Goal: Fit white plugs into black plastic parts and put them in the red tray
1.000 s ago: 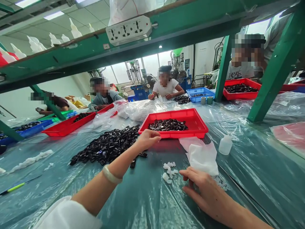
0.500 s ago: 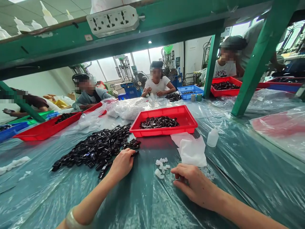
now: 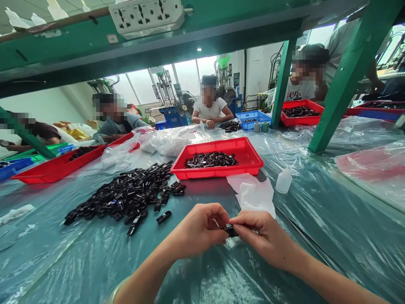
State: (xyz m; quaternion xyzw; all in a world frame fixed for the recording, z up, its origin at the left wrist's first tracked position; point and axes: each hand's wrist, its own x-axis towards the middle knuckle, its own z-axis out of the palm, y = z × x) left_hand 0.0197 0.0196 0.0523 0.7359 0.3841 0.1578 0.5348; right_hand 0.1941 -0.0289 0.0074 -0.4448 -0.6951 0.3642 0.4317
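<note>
Pinching one black part (image 3: 233,231) between them, the fingers of the left hand (image 3: 198,230) and right hand (image 3: 272,240) grasp it above the table (image 3: 177,278); they hide most of it, so its orientation cannot be confirmed. Caution: uneven fingertip pressure could let the part slip and land near the loose part (image 3: 163,217), making the two easy to confuse. A wide left-arm sweep could scatter the pile (image 3: 123,194); a right-arm reach could tip the bottle (image 3: 284,180). Containers: the red tray (image 3: 218,172), beyond the hands, holds similar black pieces (image 3: 210,160), heaped toward its left. Farther back, the blue tray (image 3: 251,126) contains a few dark pieces.
</note>
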